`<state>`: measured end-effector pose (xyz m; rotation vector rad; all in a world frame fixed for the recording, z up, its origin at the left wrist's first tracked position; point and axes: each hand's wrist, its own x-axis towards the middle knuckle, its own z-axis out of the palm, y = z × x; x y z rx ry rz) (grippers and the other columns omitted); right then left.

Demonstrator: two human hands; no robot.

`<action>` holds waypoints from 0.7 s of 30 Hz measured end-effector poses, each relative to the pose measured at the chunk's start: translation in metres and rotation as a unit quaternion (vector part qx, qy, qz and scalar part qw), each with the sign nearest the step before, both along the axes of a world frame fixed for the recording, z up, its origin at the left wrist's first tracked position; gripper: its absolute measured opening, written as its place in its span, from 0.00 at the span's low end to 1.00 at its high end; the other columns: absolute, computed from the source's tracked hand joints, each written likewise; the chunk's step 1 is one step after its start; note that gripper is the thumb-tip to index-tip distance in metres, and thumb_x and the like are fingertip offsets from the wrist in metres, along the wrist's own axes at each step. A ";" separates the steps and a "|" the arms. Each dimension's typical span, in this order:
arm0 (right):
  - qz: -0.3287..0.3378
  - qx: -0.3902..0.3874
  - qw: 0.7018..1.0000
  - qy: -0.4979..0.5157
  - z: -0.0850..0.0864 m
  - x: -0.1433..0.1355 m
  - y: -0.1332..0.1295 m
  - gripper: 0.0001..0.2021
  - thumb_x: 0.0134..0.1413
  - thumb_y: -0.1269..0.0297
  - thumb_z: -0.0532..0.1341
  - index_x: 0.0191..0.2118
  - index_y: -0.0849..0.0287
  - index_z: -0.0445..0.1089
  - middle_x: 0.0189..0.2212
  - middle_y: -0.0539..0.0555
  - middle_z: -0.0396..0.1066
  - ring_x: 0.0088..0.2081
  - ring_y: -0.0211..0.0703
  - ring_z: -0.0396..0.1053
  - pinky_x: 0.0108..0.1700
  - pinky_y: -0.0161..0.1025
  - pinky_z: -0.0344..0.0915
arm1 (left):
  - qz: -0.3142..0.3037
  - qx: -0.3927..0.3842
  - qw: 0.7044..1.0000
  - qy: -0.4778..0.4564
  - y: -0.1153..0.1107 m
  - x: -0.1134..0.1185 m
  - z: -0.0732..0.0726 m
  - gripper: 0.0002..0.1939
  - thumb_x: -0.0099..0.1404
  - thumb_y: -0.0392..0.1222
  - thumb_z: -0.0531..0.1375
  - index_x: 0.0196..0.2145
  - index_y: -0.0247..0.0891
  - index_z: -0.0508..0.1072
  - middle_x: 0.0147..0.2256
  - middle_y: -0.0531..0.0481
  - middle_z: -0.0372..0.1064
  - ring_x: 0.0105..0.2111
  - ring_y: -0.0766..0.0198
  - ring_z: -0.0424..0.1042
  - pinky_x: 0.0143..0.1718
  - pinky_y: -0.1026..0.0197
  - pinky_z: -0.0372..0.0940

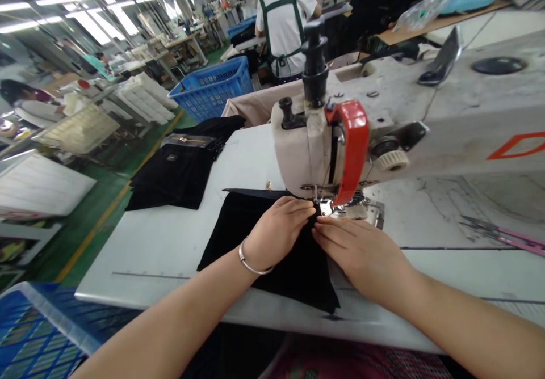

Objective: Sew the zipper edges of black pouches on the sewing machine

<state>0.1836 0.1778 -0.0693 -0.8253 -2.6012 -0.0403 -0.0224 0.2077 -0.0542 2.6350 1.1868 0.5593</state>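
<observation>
A black fabric piece (255, 220) lies on the white table of a sewing machine (298, 146), its right edge at the presser foot (326, 206). My left hand (281, 228), with a silver bangle at the wrist, presses on the fabric just left of the foot, fingers together. Just in front of the foot, my right hand (361, 251) rests with its fingers stretched out, the tips at the fabric's right edge. The two hands' fingertips are close to each other. Part of the fabric is hidden under my left hand.
Black pieces with a zipper (183, 163) are stacked at the table's left. Pink-handled snips (502, 234) lie at the right. A blue basket (213, 89) stands behind the table, another blue basket (46, 322) at the lower left. A person (283, 21) stands beyond the machine.
</observation>
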 end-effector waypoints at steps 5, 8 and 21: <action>-0.003 0.007 1.000 0.002 -0.001 0.000 -0.001 0.16 0.59 0.76 0.52 0.50 0.68 0.71 0.49 0.60 0.73 0.52 0.50 0.67 0.52 0.47 0.66 | -0.007 0.026 1.000 -0.005 0.002 -0.001 0.001 0.13 0.68 0.31 0.55 0.49 0.35 0.72 0.50 0.44 0.73 0.52 0.59 0.70 0.56 0.51 0.65; 0.001 0.010 1.000 0.007 0.000 0.000 0.000 0.16 0.59 0.76 0.52 0.50 0.69 0.71 0.48 0.60 0.73 0.53 0.50 0.67 0.53 0.47 0.66 | -0.014 0.030 0.999 -0.004 0.004 -0.001 0.002 0.12 0.68 0.31 0.56 0.48 0.34 0.72 0.49 0.43 0.73 0.52 0.58 0.70 0.56 0.50 0.65; 0.003 -0.030 0.999 0.023 -0.004 -0.002 0.002 0.16 0.61 0.76 0.52 0.51 0.67 0.70 0.48 0.60 0.73 0.53 0.50 0.68 0.53 0.47 0.67 | -0.015 -0.005 1.000 0.001 0.005 0.000 0.006 0.14 0.68 0.31 0.54 0.49 0.34 0.72 0.49 0.44 0.73 0.52 0.59 0.69 0.58 0.51 0.64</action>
